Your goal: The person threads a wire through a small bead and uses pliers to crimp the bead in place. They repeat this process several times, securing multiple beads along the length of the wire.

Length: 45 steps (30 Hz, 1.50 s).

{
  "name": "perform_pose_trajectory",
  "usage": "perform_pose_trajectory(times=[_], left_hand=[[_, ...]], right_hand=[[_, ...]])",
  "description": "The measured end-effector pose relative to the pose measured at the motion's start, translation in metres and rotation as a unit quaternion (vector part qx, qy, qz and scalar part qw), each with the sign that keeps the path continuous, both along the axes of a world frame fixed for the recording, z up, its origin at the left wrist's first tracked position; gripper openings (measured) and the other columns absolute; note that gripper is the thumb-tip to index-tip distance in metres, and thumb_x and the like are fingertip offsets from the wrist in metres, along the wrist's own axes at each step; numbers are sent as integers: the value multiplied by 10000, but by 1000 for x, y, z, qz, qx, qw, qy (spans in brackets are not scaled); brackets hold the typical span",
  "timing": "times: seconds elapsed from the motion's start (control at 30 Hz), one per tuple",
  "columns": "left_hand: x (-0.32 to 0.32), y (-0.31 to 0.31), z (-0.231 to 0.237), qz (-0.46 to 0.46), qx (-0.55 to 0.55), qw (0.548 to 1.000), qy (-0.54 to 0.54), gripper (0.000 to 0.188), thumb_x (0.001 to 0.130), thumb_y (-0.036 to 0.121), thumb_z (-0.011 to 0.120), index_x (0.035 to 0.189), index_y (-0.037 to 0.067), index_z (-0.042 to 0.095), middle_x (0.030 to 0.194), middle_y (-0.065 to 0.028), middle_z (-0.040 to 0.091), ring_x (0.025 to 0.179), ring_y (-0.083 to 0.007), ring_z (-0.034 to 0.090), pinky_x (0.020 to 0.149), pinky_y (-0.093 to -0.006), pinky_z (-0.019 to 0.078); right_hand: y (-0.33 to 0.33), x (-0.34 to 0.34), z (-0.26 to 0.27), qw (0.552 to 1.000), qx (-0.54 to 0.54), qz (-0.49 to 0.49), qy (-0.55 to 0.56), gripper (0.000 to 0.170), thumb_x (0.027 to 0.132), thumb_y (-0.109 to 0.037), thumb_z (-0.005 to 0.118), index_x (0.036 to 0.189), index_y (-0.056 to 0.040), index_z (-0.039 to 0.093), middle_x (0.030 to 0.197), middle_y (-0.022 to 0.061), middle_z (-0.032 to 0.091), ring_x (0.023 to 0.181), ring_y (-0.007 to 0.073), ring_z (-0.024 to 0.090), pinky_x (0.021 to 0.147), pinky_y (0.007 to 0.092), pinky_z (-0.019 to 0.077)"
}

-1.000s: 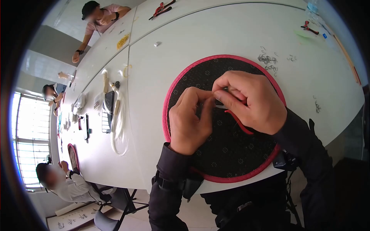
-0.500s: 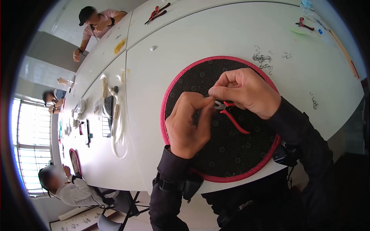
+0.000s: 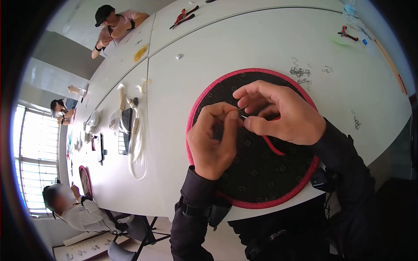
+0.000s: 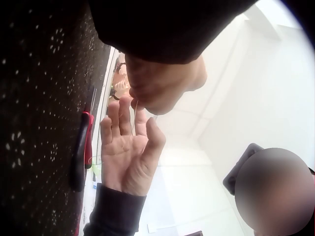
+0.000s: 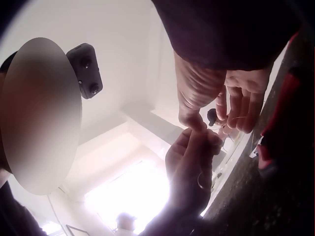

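Observation:
In the head view my left hand pinches a thin, small piece between thumb and forefinger, too fine to tell its kind. A fine strand shows at those fingertips in the left wrist view. My right hand is close on the right, fingers spread and loosely bent, its thumb by the left fingertips. Its palm faces the left hand in the left wrist view. Below both hands, red-handled pliers lie on a round dark mat with a red rim, their head partly hidden by the right hand.
Small dark wire hooks lie in a heap beyond the mat, with another cluster to the right. Further pliers lie at the far right. White strand bundles are on the left. Other people sit along the table's left side.
My right thumb and fingers, closed together at the left fingertips before, have spread apart. The left hand keeps its pinch and has barely moved.

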<state>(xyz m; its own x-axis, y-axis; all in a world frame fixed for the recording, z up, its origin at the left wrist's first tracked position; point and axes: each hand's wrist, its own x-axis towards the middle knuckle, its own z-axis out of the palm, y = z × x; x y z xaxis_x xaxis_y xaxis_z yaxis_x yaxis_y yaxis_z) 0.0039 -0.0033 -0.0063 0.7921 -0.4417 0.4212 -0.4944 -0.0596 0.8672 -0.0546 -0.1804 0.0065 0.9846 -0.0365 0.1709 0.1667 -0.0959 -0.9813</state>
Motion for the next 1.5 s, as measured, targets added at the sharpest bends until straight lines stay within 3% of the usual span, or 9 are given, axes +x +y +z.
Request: perform_pose_trajectory(times=[0.3,0.6,0.73,0.9,1.13,1.23,1.33,1.4,1.5], left_hand=[[3,-1,-5,-18,1,999,-32,59,938,-5,644,988,-6,611,835,-80,701,753,-123,691,687,-246,537],[1,-3,-4,-38,-21,999,31,42,956,11,630,975,-12,600,864,-83,701,784,-123,691,706,-244,531],[-2,-2,7,-47,-76,985,146,83,985,50,605,1014,-28,605,894,-70,691,820,-113,671,751,-232,516],[9,1,-1,-58,-154,968,192,149,995,118,623,1046,-22,624,869,-18,656,784,-67,593,723,-207,462],[11,-1,-3,-87,-200,940,264,151,1004,153,608,1041,9,631,919,-9,631,865,-70,562,798,-223,426],[13,-1,-5,-81,-191,937,279,163,1008,172,600,1042,15,630,924,-6,623,877,-77,544,818,-235,418],[14,0,-8,-73,-194,937,282,178,1010,189,598,1038,16,631,921,-7,619,873,-82,529,818,-244,415],[16,1,-8,-64,-197,938,279,184,1008,196,601,1032,16,632,918,-6,618,869,-83,525,814,-247,415],[18,2,-6,-51,-194,941,273,190,1005,204,606,1021,17,637,915,-4,618,863,-83,524,807,-247,414]], right_hand=[[4,-2,7,995,94,25,27,170,969,-129,627,998,39,621,886,78,691,875,133,682,801,265,546],[3,-3,6,1000,-28,-12,7,170,974,-133,603,1028,28,611,875,92,694,807,141,685,723,272,538],[10,9,-20,984,-64,-63,-154,291,967,-215,627,1135,19,588,889,89,701,765,139,658,692,277,515],[14,0,-8,999,-13,-14,-31,358,960,-254,645,1193,9,576,837,58,681,717,126,630,639,261,484],[13,1,-2,995,-78,-66,-3,195,945,-207,660,998,-26,610,665,40,586,592,101,550,557,277,437],[14,-1,3,995,-76,-62,9,143,917,-155,674,947,-33,606,726,60,605,602,125,566,552,287,442],[16,-3,9,983,-161,-81,-16,117,890,-116,685,918,-28,613,834,78,636,693,156,611,629,291,485],[15,2,2,929,-282,-151,-188,108,874,-101,691,906,-27,619,885,82,642,761,180,627,704,297,504],[15,3,4,895,-318,-158,-269,100,875,-102,693,916,-32,635,923,81,655,837,200,641,797,305,511]])
